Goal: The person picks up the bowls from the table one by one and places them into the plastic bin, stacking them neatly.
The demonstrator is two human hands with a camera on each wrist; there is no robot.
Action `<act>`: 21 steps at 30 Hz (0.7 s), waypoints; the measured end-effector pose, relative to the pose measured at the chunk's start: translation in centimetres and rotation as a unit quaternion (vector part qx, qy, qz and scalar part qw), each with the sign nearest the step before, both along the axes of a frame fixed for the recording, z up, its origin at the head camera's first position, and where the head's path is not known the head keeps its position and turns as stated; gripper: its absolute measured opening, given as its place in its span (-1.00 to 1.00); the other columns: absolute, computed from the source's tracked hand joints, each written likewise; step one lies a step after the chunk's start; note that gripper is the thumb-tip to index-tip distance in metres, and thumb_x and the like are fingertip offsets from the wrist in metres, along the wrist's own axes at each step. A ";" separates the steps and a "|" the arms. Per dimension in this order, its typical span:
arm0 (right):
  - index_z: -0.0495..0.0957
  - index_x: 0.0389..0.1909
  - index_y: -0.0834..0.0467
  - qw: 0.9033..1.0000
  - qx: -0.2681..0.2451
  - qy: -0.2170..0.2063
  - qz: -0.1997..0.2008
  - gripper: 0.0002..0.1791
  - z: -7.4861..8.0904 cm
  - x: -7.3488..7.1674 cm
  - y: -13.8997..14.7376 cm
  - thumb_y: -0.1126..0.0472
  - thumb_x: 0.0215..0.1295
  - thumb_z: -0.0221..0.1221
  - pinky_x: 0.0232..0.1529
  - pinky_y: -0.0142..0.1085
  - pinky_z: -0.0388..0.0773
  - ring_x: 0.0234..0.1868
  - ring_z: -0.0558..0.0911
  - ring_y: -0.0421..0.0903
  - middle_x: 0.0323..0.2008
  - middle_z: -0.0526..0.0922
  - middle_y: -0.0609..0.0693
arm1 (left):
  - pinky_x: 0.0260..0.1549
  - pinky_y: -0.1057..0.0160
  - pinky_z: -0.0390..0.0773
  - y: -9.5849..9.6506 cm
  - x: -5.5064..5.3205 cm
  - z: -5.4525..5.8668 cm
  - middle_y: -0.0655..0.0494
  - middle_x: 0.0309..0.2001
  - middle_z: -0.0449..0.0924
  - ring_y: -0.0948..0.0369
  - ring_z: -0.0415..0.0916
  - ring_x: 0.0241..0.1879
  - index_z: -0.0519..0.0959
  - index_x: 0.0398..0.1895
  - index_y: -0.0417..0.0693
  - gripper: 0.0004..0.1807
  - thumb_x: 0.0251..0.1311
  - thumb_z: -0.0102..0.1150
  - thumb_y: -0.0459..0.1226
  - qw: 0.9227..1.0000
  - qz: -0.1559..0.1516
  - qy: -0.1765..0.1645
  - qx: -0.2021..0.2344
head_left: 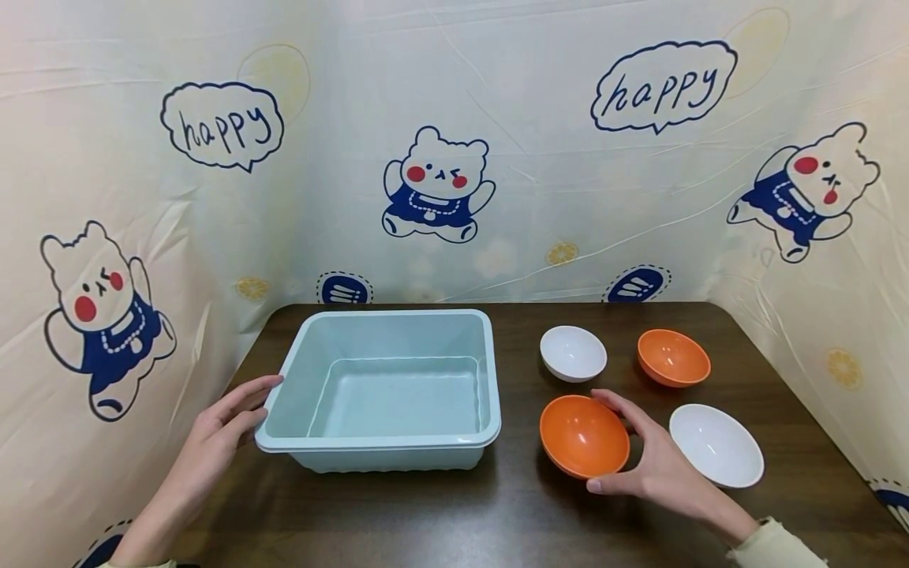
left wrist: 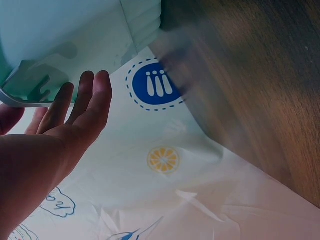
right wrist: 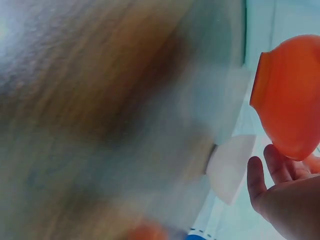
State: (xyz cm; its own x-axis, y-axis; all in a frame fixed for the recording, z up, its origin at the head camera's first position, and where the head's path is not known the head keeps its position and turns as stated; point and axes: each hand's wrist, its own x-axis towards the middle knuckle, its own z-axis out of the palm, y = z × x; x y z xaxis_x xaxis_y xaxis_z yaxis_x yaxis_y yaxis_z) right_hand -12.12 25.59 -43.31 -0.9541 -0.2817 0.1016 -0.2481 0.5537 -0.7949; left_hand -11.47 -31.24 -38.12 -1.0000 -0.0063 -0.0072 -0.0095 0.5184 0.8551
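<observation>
A pale blue-green rectangular basin (head_left: pixel 405 394) sits at the left of the table with nothing inside. My left hand (head_left: pixel 230 414) touches its left rim, fingers extended along the outside; these fingers (left wrist: pixel 90 100) also show under the rim in the left wrist view. To the right of the basin, my right hand (head_left: pixel 656 465) grips an orange bowl (head_left: pixel 584 436), thumb at the near edge and a finger at the far edge. In the right wrist view the orange bowl (right wrist: pixel 290 95) appears from the side, its rim at my fingertips. Whether its base touches the table is hard to tell.
Behind the held bowl stand a small white bowl (head_left: pixel 573 353) and another orange bowl (head_left: pixel 673 358). A larger white bowl (head_left: pixel 716 446) lies right of my right hand. Patterned cloth (head_left: pixel 540 197) encloses the dark wooden table (head_left: pixel 454 513) at the back and sides.
</observation>
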 end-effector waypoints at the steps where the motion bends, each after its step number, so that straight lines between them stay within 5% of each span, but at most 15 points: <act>1: 0.29 0.55 -0.10 1.000 0.000 0.004 0.002 0.16 0.1 0.0 -0.1 -0.08 -0.11 0.66 0.11 -0.16 0.51 0.22 0.45 -0.08 0.40 0.47 -0.08 | -0.06 0.45 0.55 0.0 0.0 0.0 -0.27 0.53 0.26 0.31 0.46 0.22 0.26 0.58 -0.20 -0.50 0.69 -0.23 -0.25 1.000 0.000 -0.001 0.000; 7: 0.30 0.55 -0.12 1.000 -0.004 0.018 0.008 0.15 1.1 0.2 -0.6 -0.05 -0.11 0.66 0.10 -0.15 0.52 0.21 0.47 -0.03 0.40 0.48 -0.03 | -0.02 0.44 0.52 0.1 0.1 0.0 -0.25 0.57 0.19 -0.20 0.29 0.42 0.22 0.61 -0.18 -0.47 0.70 -0.24 -0.22 1.000 0.000 -0.011 0.002; 21: 0.32 0.55 -0.09 1.000 -0.004 0.031 -0.001 0.14 2.7 0.3 -1.0 -0.02 -0.11 0.67 0.10 -0.20 0.54 0.19 0.48 -0.10 0.38 0.49 -0.08 | -0.02 0.45 0.51 0.0 0.1 -0.1 -0.26 0.56 0.22 -0.22 0.29 0.41 0.23 0.60 -0.20 -0.48 0.69 -0.22 -0.23 1.000 -0.004 0.000 0.001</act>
